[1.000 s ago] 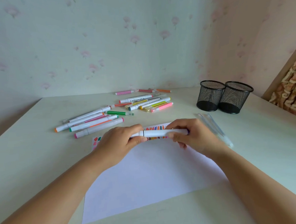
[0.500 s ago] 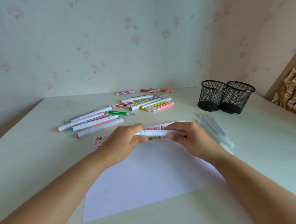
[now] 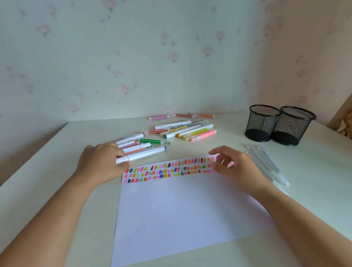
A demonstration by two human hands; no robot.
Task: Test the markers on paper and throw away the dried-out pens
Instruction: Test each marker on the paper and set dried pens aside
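Change: marker [image 3: 145, 153] now gripped by left hand [image 3: 101, 161] alone, set beside marker row [image 3: 140, 147] beyond far-left corner of paper [image 3: 185, 214]; right hand [image 3: 236, 167] let go, fingers slack over paper's far edge. Likely passed test.

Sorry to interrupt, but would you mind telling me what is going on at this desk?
A person is testing markers on a sheet of paper, whose far edge carries three rows of colour swatches. The left hand grips a white marker with a blue end, low beside other markers lying beyond the paper. The right hand is at the paper's far right corner, fingers loose, holding nothing. Two black mesh cups stand far right, with clear pens lying nearer.
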